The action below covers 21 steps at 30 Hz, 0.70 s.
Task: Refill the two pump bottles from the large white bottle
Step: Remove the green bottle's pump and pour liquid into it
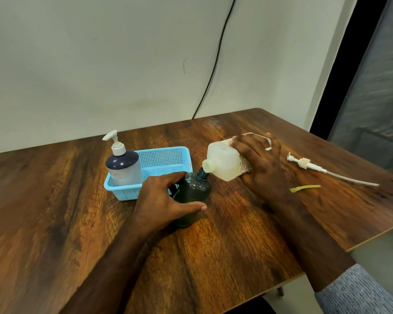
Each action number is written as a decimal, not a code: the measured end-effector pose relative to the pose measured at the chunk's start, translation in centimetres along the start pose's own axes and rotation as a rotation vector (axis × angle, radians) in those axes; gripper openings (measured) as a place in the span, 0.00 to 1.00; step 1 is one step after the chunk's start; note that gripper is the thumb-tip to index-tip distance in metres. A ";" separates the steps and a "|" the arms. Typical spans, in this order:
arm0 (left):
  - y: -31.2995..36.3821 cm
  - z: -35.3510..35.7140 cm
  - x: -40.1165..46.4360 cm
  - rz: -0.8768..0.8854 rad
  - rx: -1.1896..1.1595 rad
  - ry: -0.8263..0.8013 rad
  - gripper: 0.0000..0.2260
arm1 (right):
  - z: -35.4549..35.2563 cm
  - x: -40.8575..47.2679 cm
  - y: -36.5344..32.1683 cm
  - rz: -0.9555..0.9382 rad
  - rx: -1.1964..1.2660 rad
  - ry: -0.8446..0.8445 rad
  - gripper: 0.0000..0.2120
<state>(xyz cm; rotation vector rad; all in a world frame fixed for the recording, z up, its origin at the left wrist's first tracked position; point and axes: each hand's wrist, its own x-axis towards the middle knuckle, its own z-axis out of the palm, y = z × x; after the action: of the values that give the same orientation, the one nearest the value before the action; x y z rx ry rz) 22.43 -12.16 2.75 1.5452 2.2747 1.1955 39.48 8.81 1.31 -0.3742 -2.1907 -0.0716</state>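
Right hand (pixel 256 163) tips white bottle (pixel 222 163) onto left-held dark bottle (pixel 192 196).

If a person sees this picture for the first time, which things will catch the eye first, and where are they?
At the centre, the right hand tips the large white bottle so that its mouth meets the open neck of the dark bottle, which the left hand grips on the table. To the left, a pump bottle stands in a blue basket. To the right, a removed pump lies on the wood.
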 end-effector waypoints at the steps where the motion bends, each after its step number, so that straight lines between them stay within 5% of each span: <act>1: 0.0 0.0 0.0 -0.003 0.003 -0.002 0.45 | 0.0 0.0 0.0 0.000 -0.002 0.001 0.33; 21: 0.2 0.0 -0.1 0.000 0.008 -0.003 0.46 | 0.1 0.1 0.1 -0.036 -0.011 0.028 0.28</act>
<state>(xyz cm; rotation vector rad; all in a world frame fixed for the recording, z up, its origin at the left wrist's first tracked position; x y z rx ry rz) 22.57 -12.21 2.89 1.5492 2.2804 1.1847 39.39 8.91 1.32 -0.3385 -2.1706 -0.1078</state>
